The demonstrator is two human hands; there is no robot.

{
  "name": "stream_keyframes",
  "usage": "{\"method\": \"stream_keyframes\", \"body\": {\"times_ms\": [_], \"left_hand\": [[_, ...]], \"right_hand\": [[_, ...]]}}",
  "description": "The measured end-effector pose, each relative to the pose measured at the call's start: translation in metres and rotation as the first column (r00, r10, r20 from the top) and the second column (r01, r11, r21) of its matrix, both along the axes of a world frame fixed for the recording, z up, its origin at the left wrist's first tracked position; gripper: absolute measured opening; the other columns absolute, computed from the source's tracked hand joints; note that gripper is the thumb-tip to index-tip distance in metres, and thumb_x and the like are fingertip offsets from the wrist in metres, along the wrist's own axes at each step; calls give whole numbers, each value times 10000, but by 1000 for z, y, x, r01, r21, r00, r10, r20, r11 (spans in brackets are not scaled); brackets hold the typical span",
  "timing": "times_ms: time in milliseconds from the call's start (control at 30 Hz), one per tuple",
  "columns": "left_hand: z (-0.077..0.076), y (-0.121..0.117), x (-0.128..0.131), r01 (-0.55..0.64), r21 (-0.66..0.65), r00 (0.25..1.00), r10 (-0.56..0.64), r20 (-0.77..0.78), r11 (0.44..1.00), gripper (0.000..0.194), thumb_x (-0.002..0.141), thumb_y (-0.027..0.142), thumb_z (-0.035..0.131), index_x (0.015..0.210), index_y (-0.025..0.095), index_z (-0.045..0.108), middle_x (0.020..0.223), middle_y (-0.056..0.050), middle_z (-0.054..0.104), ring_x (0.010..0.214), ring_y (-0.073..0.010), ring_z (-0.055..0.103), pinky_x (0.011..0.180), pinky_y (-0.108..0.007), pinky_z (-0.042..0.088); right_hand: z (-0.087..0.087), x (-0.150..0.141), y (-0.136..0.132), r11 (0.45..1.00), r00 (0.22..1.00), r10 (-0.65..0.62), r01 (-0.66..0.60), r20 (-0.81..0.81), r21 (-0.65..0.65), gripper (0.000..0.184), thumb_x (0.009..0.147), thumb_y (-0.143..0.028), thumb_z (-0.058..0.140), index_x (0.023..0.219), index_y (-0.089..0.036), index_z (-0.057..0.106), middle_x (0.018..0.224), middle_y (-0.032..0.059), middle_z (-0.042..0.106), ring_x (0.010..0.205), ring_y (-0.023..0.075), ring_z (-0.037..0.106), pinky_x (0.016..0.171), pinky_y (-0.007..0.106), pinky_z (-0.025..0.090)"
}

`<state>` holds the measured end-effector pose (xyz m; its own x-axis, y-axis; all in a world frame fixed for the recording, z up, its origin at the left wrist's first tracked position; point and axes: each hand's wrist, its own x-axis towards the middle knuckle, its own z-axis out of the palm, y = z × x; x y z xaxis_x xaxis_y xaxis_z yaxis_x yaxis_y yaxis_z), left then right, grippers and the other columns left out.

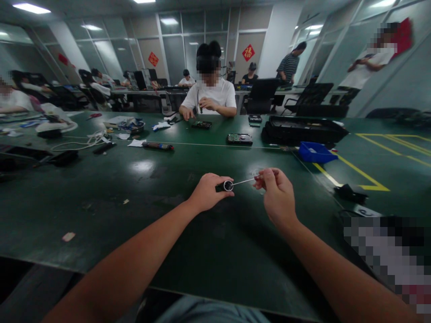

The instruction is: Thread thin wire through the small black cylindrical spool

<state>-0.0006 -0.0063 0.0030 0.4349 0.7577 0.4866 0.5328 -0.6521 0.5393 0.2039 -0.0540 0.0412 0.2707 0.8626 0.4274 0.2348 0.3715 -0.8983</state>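
Note:
My left hand [209,192] is closed, with thumb and fingers around a small round part [228,185] that has a pale ring rim and a dark inside. From the right, my right hand [278,193] pinches a thin metal rod [244,181]. The rod's far end reaches the ring's opening; how deep it sits, I cannot tell. My fingers cover the rod's near end. Both hands are raised over the green table [188,251].
Across the table a person [208,89] in a white shirt handles a hard drive [202,124]. Another hard drive [239,138] lies nearer, beside a black tray [303,130] and a blue bin [316,152]. A screwdriver-like tool [158,146] and a white cable [82,142] lie left.

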Motion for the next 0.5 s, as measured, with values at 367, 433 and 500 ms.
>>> {"method": "stream_keyframes", "body": {"times_ms": [367,433,500], "left_hand": [[-1,1,0,-15,25,997,17,-74,1000,436,784,457,811,1178,293,722,1117,-7,760,1043,-239,653,983,-430,413],[-2,1,0,-8,33,994,11,-107,999,448,784,463,810,1190,298,718,1103,-13,761,1045,-241,651,981,-432,407],[-2,1,0,7,38,990,-1,-144,999,445,794,460,803,1201,304,712,1089,-17,761,1055,-243,647,987,-436,397]], "right_hand": [[5,-1,-10,987,846,-77,-11,528,161,195,1011,-366,451,968,-223,576,809,48,708,742,206,683,700,346,483],[7,0,-10,987,809,-52,-46,586,152,185,1001,-353,459,962,-219,579,811,53,709,739,209,682,684,337,474],[10,0,-10,987,771,-4,-100,636,129,174,988,-338,466,964,-212,584,825,60,711,730,207,678,669,328,468]]}}
